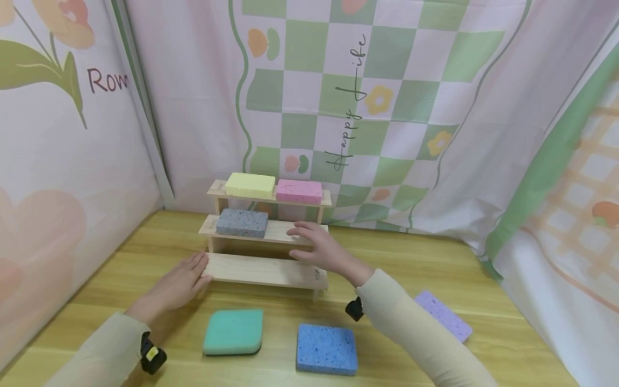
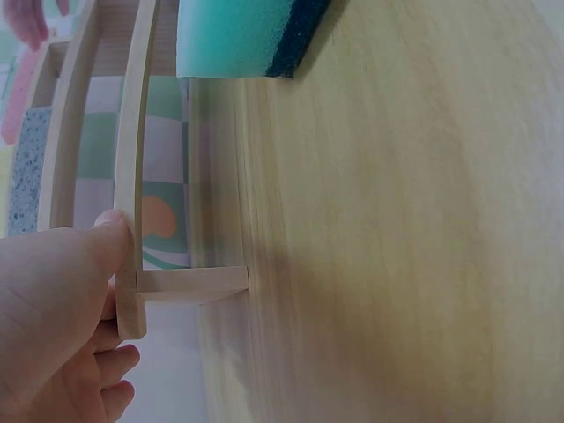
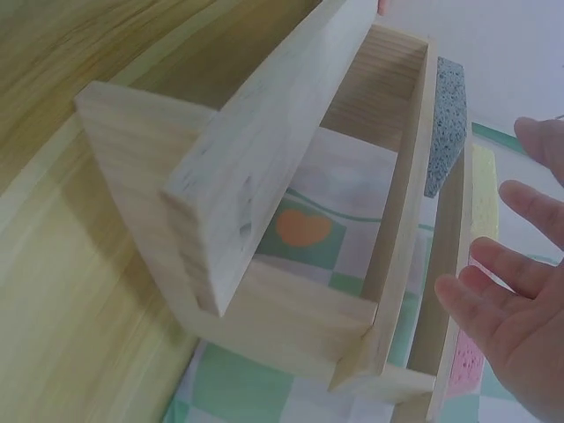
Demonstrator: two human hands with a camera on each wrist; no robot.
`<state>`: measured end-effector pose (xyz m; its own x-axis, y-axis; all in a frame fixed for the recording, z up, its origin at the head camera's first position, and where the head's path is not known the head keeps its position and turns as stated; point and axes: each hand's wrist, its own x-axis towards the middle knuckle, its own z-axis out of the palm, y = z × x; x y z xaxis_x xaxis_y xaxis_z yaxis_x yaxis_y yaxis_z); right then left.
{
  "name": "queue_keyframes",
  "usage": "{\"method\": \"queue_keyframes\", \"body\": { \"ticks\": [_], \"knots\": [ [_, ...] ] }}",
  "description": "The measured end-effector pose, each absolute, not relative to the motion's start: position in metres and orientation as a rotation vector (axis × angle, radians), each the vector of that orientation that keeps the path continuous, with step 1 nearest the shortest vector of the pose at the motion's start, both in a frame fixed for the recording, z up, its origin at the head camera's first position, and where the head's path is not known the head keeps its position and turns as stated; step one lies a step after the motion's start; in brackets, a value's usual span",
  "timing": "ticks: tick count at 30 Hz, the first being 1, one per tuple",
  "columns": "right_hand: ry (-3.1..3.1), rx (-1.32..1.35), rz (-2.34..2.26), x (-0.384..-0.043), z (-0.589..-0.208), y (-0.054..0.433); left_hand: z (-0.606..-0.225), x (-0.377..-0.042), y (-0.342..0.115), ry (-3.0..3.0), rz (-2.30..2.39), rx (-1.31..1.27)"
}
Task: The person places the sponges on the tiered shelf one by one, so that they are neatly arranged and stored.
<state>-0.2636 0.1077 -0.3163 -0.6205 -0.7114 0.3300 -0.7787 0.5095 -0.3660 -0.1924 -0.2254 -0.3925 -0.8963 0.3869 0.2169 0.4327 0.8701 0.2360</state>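
A three-tier wooden shelf rack [image 1: 266, 270] stands on the table. My left hand [image 1: 174, 284] grips the left end of its bottom board, thumb along the front edge [image 2: 110, 233] and fingers behind. Over the right part of the middle board is my right hand [image 1: 321, 247], its fingers spread and holding nothing. A grey speckled sponge [image 1: 242, 222] lies on the middle board, left of that hand. The top board bears a yellow sponge [image 1: 250, 185] and a pink sponge [image 1: 299, 191] side by side.
In front of the rack lie a teal sponge [image 1: 234, 331] with a dark underside and a blue sponge [image 1: 326, 348]. A purple sponge [image 1: 443, 316] rests farther right, partly behind the right sleeve. Printed curtains [image 1: 193, 107] enclose the wooden table [image 1: 406, 258] at the back and sides.
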Motion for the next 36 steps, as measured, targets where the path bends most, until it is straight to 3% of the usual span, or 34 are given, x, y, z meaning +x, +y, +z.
{"method": "queue_keyframes", "body": {
  "ticks": [36],
  "knots": [
    [-2.631, 0.994, 0.877, -0.238, -0.316, 0.197, -0.394, -0.192, -0.226, -2.872, -0.404, -0.639]
  ]
}}
